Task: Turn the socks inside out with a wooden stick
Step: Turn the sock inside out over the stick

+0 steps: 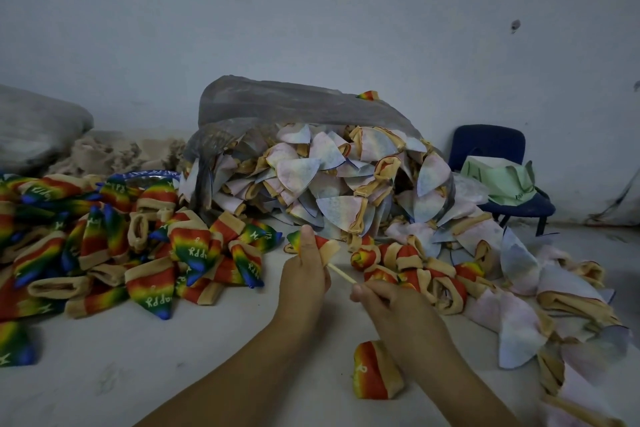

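Clutching rainbow tan-cuffed sock [327, 249] — left grip [303, 284]; right grip [394, 305] pinching pale stick [341, 273].

Setting: bare workroom or storeroom, sock piece-work in bulk. Evidence: plain whitish wall [346, 10] with scuff marks. Grey plastic sack [277, 104] at centre of the frame, spilling pale socks [329, 177] onto the pale floor [138, 357]. Heap of rainbow socks [104, 246] at left. Second filled sack [34, 128] at upper left. One blue chair [491, 146] at right, carrying a green bag [502, 180].
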A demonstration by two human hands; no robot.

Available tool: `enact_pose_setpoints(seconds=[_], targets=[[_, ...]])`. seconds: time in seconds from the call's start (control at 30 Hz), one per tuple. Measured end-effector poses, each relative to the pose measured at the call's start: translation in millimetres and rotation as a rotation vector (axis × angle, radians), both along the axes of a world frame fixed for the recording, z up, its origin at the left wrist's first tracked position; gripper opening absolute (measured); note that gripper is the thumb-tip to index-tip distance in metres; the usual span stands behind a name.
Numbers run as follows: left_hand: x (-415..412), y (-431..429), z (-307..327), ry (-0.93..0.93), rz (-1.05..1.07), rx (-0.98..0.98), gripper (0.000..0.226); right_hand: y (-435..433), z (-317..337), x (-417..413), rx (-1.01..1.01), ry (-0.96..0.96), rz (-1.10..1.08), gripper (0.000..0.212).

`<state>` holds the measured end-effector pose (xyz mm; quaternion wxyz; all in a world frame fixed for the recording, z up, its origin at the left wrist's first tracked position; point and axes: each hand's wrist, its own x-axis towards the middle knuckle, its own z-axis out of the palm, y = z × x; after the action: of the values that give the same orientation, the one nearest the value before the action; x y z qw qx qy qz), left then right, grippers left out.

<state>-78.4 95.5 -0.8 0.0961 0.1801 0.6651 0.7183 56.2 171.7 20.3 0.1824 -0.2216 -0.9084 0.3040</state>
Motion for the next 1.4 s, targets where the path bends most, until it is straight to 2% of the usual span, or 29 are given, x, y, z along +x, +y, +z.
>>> enact_pose_setpoints(seconds=[0.1, 0.17, 0.33, 0.43, 0.57, 0.6, 0.67, 0.77, 0.83, 0.9, 1.03, 1.1, 1.27, 1.4], targets=[[0.8, -4.5, 0.0, -0.015, 0.042, -0.082, 0.077, 14.8, 5.5, 3.1, 0.079, -0.047, 0.030, 0.028], [0.6, -10.3, 4.2, -0.008, 0.057, -0.044, 0.076, 23.7, 7.1, 8.2, 0.134, -0.044, 0.011, 0.029], [2.4, -8.6, 5.3, 0.042, -0.006, -0.113, 0.074, 24.8, 7.4, 11.0, 0.248, -0.028, -0.025, 0.032], [5.0, -8.0, 1.3, 0.116, -0.077, -0.016, 0.055, 22.5, 10.4, 11.8, 0.311, -0.033, -0.044, 0.033], [9.4, -4.8, 2.9, 0.143, -0.105, -0.167, 0.063, 18.6, 13.4, 15.3, 0.301, -0.007, -0.046, 0.030], [12.0, -4.0, 4.3, 0.126, -0.101, -0.132, 0.065, 15.7, 14.0, 14.1, 0.249, 0.017, -0.047, 0.026], [14.3, -2.5, 5.9, 0.146, -0.101, -0.063, 0.057, 9.0, 15.3, 10.0, -0.020, 0.100, -0.039, 0.023], [13.7, 0.7, 9.3, 0.144, -0.116, -0.182, 0.070, 0.8, 15.3, 7.7, -0.457, 0.112, -0.023, 0.032], [14.1, 0.3, 11.1, 0.086, -0.131, -0.206, 0.082, -0.1, 14.2, 7.4, -0.511, 0.055, -0.009, 0.032], [16.0, -2.6, 10.0, 0.071, -0.135, -0.212, 0.085, 4.1, 13.8, 8.7, -0.405, 0.039, 0.030, 0.031], [15.6, -7.9, 5.3, 0.072, -0.178, -0.220, 0.080, 26.5, 24.3, 20.5, 0.138, -0.054, 0.051, 0.022], [12.2, -9.2, 4.2, 0.029, -0.207, -0.215, 0.079, 38.4, 29.8, 27.9, 0.294, -0.096, 0.052, 0.022], [15.3, -11.5, 6.0, 0.079, -0.232, -0.211, 0.080, 36.9, 25.2, 26.1, 0.297, -0.070, 0.107, 0.020], [25.1, -4.2, 11.7, 0.105, -0.183, -0.182, 0.082, 19.6, 18.1, 16.5, 0.052, 0.050, 0.058, 0.021]])
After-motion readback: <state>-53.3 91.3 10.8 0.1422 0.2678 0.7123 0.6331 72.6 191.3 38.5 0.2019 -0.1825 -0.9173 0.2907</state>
